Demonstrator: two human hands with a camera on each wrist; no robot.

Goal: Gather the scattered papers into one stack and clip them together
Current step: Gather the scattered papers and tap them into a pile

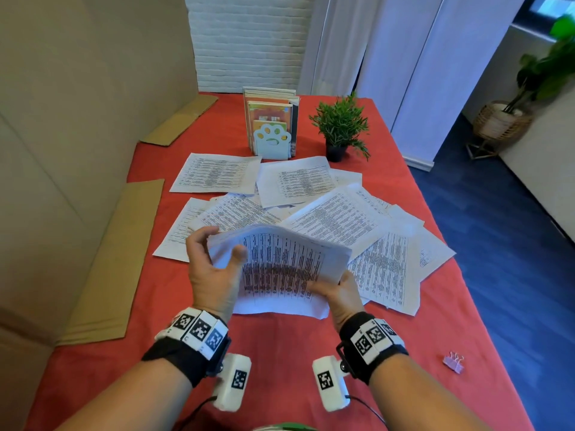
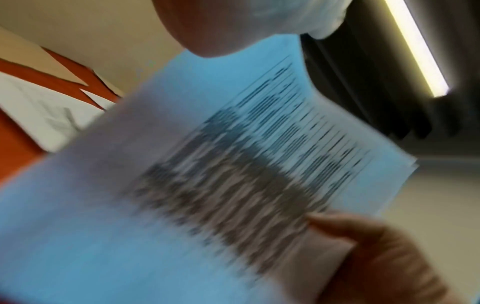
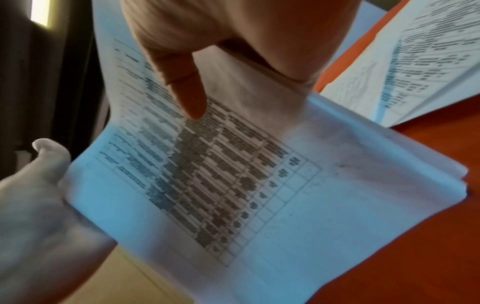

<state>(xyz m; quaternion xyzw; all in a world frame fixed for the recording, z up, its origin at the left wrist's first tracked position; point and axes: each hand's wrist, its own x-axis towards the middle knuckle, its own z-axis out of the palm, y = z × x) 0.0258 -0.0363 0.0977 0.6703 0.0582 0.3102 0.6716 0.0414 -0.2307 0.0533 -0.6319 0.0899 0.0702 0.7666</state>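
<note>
Red cloth covers the table (image 1: pixel 280 353), and above its near half both hands hold a bundle of printed sheets (image 1: pixel 280 265) raised off the surface. The left hand (image 1: pixel 213 272) grips the bundle's left edge, thumb pressed on the top page and fingers curled behind the far corner. The right hand (image 1: pixel 337 290) pinches the lower right corner, thumb on top and fingers underneath. The bundle bows upward between the two grips, its far edge arched. In the right wrist view the bundle (image 3: pixel 259 195) shows several sheet edges fanned slightly at one corner, so the pages are not yet squared. The left wrist view is blurred; it shows only the top page (image 2: pixel 233 174) filling the frame, with a thumb of the other hand at its lower right.

Beyond the hands, the loose papers (image 1: pixel 326 197) lie scattered and overlapping across the middle of the table, some skewed, reaching towards the right edge. A pink binder clip (image 1: pixel 453 363) sits alone on the cloth near the right edge, well apart from both hands and from the papers.

At the far end stands a book holder with a paw-shaped front (image 1: pixel 271 126), books upright in it, and just to its right a small potted plant (image 1: pixel 340 127). Flat cardboard pieces (image 1: pixel 115 259) lie along the left side
</note>
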